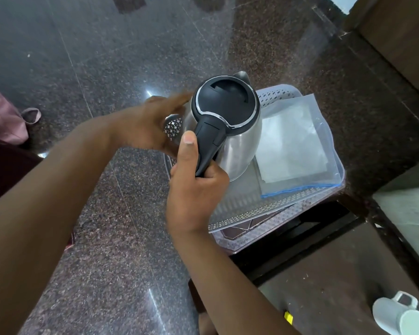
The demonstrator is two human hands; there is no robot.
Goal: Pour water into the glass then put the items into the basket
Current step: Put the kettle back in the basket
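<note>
A steel kettle (pixel 242 139) with a black lid and black handle hangs over the white perforated basket (pixel 271 204), which stands on the floor. My right hand (pixel 194 187) is shut on the kettle's handle, thumb on top. My left hand (pixel 143 124) rests against the kettle's left side, fingers spread, over the basket's left rim. A clear plastic bag with white paper (pixel 293 146) lies in the basket, to the right of the kettle. I see no glass.
Dark speckled granite floor lies all around. A white mug (pixel 397 313) lies on its side at the bottom right. Brown furniture stands at the right. Pink cloth (pixel 5 117) lies at the left edge.
</note>
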